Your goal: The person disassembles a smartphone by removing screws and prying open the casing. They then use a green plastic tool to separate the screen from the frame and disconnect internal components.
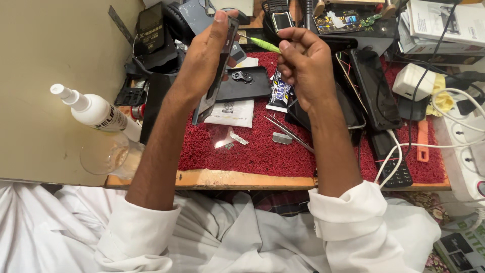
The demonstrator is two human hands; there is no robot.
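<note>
A white spray bottle (96,112) lies at the far left beside a clear glass (105,153). The left hand (204,55) grips a dark phone (218,71) edge-on, tilted, raised above the red mat (262,151). On the mat below lie a phone back cover (244,84), a paper slip (231,112) and tweezers (289,132). The right hand (305,63) pinches a green tool (262,44), its tip pointing at the phone's upper edge. Further right lie black phones (376,91), a white charger (411,81) and an orange tool (422,141).
</note>
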